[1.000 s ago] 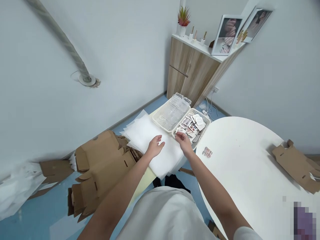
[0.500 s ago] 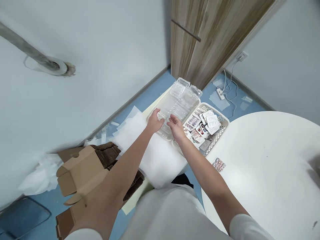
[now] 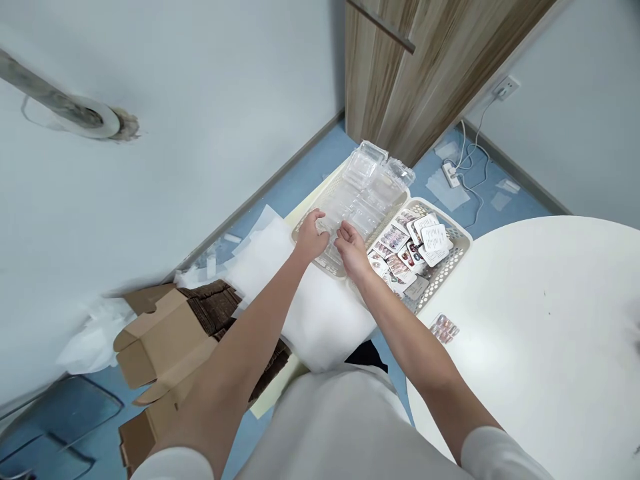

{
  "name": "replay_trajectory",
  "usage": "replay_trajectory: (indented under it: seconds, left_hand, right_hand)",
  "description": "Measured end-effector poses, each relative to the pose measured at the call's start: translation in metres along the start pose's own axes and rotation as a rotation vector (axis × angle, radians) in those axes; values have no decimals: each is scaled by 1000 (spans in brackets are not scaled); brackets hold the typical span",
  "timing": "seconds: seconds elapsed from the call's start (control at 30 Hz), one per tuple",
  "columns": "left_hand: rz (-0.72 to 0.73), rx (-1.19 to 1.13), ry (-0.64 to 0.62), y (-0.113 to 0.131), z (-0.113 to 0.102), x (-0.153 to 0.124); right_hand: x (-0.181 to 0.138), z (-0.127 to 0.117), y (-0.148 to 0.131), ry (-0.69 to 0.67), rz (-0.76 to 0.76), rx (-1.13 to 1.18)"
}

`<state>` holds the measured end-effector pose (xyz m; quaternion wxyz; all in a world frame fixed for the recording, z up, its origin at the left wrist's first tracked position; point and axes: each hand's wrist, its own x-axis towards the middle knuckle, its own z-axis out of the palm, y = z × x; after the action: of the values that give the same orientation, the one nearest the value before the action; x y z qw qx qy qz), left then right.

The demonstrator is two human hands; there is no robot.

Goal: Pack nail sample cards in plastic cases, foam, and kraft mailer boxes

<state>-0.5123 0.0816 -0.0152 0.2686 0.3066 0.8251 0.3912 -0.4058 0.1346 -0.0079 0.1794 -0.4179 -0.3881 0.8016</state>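
Largest item: a round white table [image 3: 530,347], at the person's right, curving close to the work area. Flattened brown cardboard boxes [image 3: 167,337] lie at the left, stacked flat, presumably to save room. A pile of thin white sheets [image 3: 325,327] lies directly in front of the body, apparently for easy reach by either arm.

Beyond it, two pale perforated baskets stand side by side, seemingly to keep contents sorted: the left basket [image 3: 327,267] holds clear plastic boxes [image 3: 367,164]; the right basket [image 3: 446,270] holds printed cards.

The clear boxes lie under and just beyond both hands. The left hand [image 3: 311,238] is over the near part of the left basket, fingers parted from the thumb. The right hand [image 3: 353,252] is just beside it, fingers bent; whether it pinches any clear plastic cannot be told, nor can contact by the left.

The cards [image 3: 434,237] lie loosely heaped, to the right of the right hand. Smallest item: a flat pack of patterned nail tips [image 3: 444,329], on the table's edge beside the right forearm.
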Motion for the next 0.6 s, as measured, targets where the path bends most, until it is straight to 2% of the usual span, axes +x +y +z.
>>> replay_trajectory:
  seconds: [0.17,0.33,0.47,0.6]
  left_hand:
    - [109,-27,80,19,-16,-30]
    - [223,-196,179,31,-33,-80]
    - [268,-302,103,35,-49,-136]
    - [131,-505,-62,34,-56,-197]
  right_hand:
    - [-34,2,-12,33,-168,-6]
    - [-93,3,-20,46,-355,-101]
    - [-154,-5,-14,86,-464,-239]
    - [-217,-23,0,120,-506,-390]
